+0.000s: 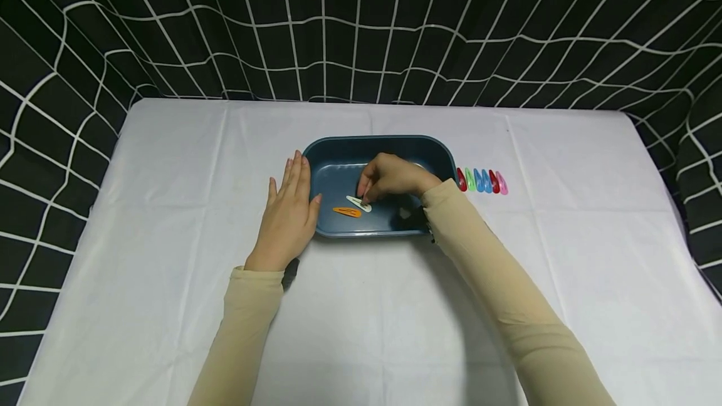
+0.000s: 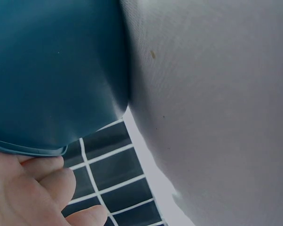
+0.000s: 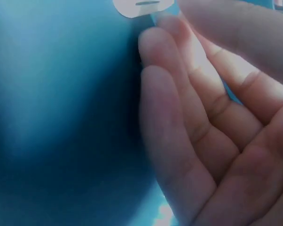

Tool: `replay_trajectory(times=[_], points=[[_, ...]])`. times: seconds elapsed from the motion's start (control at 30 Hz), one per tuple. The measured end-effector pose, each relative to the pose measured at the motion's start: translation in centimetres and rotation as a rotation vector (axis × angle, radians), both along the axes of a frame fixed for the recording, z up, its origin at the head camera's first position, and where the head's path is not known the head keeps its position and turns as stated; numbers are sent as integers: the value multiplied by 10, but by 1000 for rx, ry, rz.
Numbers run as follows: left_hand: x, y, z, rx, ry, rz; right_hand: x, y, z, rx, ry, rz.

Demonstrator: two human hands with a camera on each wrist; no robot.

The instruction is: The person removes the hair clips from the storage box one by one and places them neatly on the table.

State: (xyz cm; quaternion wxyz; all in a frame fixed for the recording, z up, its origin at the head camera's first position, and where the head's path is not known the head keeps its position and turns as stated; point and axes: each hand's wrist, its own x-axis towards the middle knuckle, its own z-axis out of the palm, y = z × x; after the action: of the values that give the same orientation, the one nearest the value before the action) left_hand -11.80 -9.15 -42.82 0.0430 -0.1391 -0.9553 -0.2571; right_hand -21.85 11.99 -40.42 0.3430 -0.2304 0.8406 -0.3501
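In the head view a dark blue tray [image 1: 372,234] lies on the white cloth. My left hand [image 1: 286,221] rests on its left rim with the fingers stretched out; in the left wrist view the fingers [image 2: 47,181] lie against the rim from outside. Over the inside of the tray, my right hand [image 1: 395,177] pinches a white hair clip [image 1: 361,204] between curled fingers. The clip's wide end [image 3: 141,7] shows at the fingertips in the right wrist view. Just below it, an orange hair clip [image 1: 346,212] lies on the tray floor.
Right of the tray, a row of several hair clips lies on the cloth: a red clip [image 1: 462,179] nearest, then green, blue, red and a pink clip [image 1: 502,183] at the end. A black wall with white netting [image 1: 361,36] stands behind the table [image 1: 169,205].
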Motion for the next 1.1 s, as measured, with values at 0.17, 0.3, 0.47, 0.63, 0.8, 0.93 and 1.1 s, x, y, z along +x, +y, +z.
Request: replay_trajectory(times=[0.17,0.3,0.47,0.63,0.8,0.93,1.1], points=[[0,0,0,5,4,-2,-1,-2,-2,31,37,25],[0,0,0,7,3,-4,-1,-3,-4,56,52,36],[0,0,1,6,7,1,-1,-7,-4,95,86,56],[0,-1,0,11,10,3,-2,-10,-5,140,153,97],[1,-1,-1,14,6,6,1,-13,-3,158,202,151],[0,-1,-2,15,6,5,1,-14,-3,170,195,148],[0,-1,-1,10,3,-1,-1,-11,-5,147,172,113]])
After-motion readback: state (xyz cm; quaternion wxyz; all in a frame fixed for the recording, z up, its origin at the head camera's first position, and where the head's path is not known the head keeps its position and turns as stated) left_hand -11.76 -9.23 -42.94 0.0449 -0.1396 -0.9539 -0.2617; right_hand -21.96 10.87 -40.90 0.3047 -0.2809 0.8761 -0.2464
